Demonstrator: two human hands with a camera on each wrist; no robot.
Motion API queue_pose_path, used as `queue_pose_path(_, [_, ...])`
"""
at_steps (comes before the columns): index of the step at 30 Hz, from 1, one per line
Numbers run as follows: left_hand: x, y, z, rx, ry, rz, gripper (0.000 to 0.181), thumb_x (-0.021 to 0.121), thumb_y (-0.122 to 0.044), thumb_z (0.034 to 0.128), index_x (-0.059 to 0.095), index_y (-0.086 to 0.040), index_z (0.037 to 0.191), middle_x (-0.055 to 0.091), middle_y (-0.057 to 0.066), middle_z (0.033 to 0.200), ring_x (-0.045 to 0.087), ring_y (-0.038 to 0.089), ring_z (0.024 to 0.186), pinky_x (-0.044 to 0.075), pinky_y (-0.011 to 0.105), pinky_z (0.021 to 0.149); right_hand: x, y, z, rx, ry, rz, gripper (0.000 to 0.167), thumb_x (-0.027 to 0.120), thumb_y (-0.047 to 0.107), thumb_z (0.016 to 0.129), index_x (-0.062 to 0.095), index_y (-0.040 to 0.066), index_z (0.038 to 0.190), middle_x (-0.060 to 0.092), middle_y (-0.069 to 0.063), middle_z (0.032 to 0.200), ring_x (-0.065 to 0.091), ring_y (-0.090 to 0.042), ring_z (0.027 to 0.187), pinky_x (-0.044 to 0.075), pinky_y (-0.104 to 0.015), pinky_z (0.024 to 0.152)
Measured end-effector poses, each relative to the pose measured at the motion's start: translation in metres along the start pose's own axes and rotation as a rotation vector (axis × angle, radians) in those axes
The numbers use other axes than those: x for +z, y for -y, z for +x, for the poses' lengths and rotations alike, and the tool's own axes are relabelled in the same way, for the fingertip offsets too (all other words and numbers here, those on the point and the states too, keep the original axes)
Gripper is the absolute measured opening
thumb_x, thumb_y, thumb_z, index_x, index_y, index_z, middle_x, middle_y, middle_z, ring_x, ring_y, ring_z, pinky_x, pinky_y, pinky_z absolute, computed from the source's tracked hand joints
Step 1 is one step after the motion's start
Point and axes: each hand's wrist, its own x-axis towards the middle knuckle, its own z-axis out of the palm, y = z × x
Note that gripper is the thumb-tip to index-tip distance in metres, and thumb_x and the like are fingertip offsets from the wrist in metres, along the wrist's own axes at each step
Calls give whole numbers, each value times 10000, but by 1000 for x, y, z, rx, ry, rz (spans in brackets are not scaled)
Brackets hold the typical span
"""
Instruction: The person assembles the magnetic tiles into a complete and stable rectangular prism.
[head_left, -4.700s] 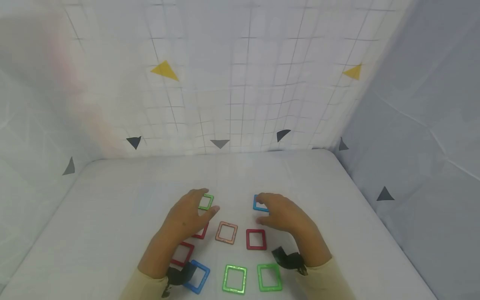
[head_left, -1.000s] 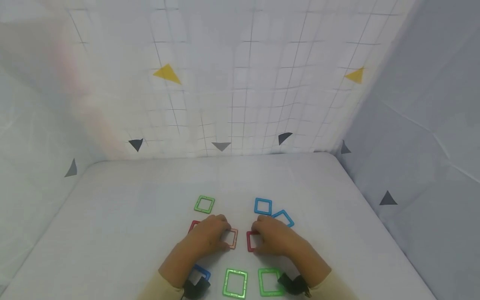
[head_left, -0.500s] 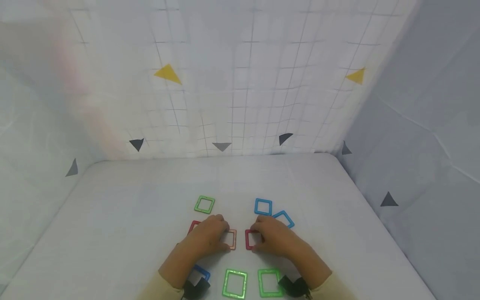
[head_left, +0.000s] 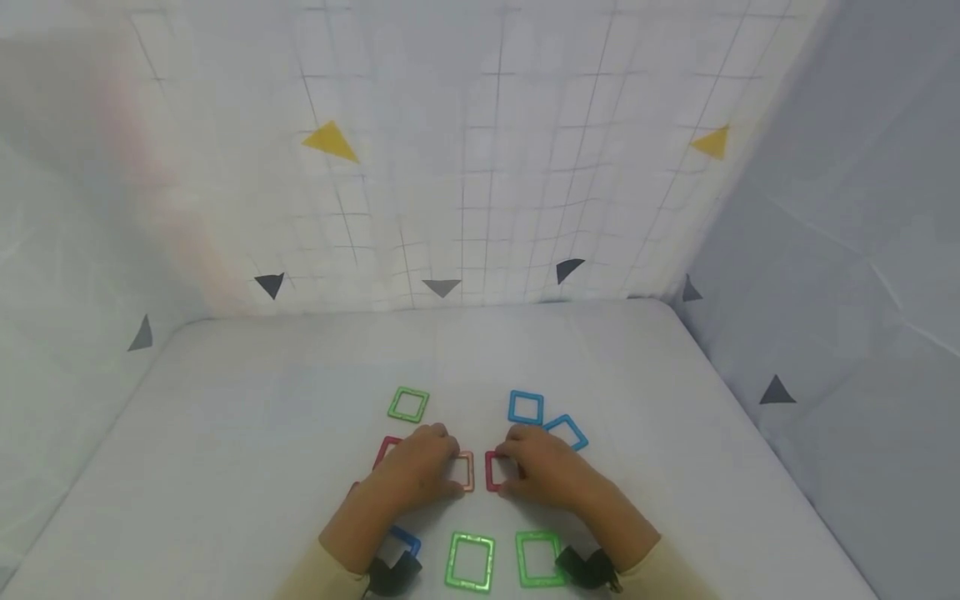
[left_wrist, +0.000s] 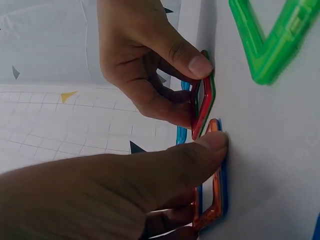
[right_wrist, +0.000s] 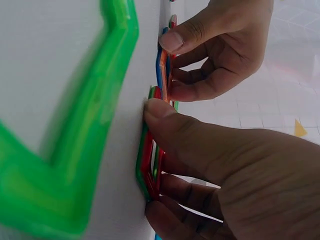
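Note:
My left hand (head_left: 420, 468) pinches an orange square magnetic tile (head_left: 470, 472) between thumb and fingers. A blue layer (left_wrist: 224, 192) shows directly under the orange one in the left wrist view. Across a narrow gap, my right hand (head_left: 551, 468) grips a red square magnetic tile (head_left: 490, 472) by its opposite edges. Green (right_wrist: 142, 160) shows along the underside of this red tile in the right wrist view. Both held tiles lie low at the white table, their near sides facing each other. My fingers hide the outer part of each.
Behind the hands lie a green tile (head_left: 394, 406) and two blue tiles, one straight (head_left: 513, 407) and one turned (head_left: 577, 430). Two green tiles (head_left: 451, 562) (head_left: 522, 560) lie nearer me. My left arm partly covers another red tile (head_left: 382, 451) and a blue tile (head_left: 408, 539).
Both hands have come nearer from the back green and blue tiles to the orange and red ones. Over the last second the orange tile has straightened and the red one has slid slightly left toward it.

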Motion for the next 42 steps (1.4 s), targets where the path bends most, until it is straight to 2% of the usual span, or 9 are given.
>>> queue_pose_path(11, [-5,-5,-2,29,-21,47,509,873,-406,741,695,-155,1146,614,-37,964,540,127,861,563,320,850,2,1,1,-28,-36,-44,455,837,394,795,721,182,1180,615,73,962,492,-74,797,500,-187,687])
queue_pose_path(18, [-6,-8,-2,21,-23,56,516,879,-409,732,694,-150,1137,598,-43,928,522,128,836,559,307,824,4,2,2,-29,-45,-83,475,819,416,803,703,185,1201,620,71,1014,501,-79,855,536,-231,775])
queue_pose_path(31, [-4,-10,0,21,-22,64,540,893,-430,702,696,-176,1137,602,-60,935,537,120,845,566,293,834,9,-1,2,-50,-61,-106,497,806,425,818,683,203,1245,631,45,1115,526,-93,927,551,-249,832])
queue_pose_path(37, [-4,-12,-2,2,10,46,527,892,-414,709,700,-160,1129,611,-44,950,550,125,853,567,303,821,12,-4,3,-35,-40,-64,480,801,451,814,687,233,1226,622,74,1071,511,-70,875,531,-230,764])
queue_pose_path(42, [-6,-12,-4,12,22,49,517,878,-406,734,699,-151,1147,624,-35,976,573,132,884,568,328,848,16,-8,5,-27,-38,-26,473,798,483,803,683,277,1213,595,133,1023,499,-49,848,497,-222,734])
